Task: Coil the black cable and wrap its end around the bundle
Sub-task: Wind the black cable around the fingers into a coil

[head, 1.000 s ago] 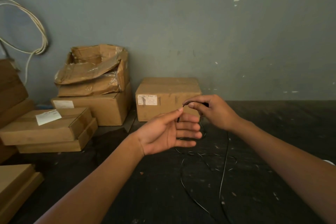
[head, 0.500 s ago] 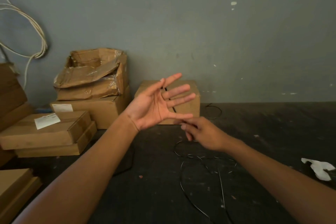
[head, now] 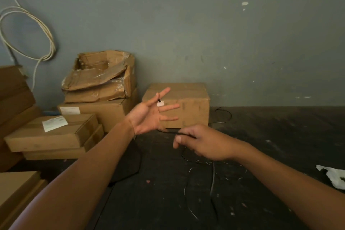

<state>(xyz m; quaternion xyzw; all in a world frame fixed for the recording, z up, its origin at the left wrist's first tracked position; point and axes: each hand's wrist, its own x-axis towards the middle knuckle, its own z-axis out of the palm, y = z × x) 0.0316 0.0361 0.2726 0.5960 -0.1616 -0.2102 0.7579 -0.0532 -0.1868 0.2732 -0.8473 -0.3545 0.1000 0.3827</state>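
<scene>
**Cable stretched between 2 hands**

The left hand is lifting with palm up and fingers spread; the cable's end is sitting between thumb and index finger. The right hand, at 4 o'clock from it, is pinching the black cable, which is trailing loosely over the dark floor toward 6 o'clock.

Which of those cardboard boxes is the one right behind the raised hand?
Look along the base of the grey wall. The closed cardboard box stands alone on the dark floor, behind the open left hand. Unlike the stacked boxes further left, nothing is piled on it.
</scene>
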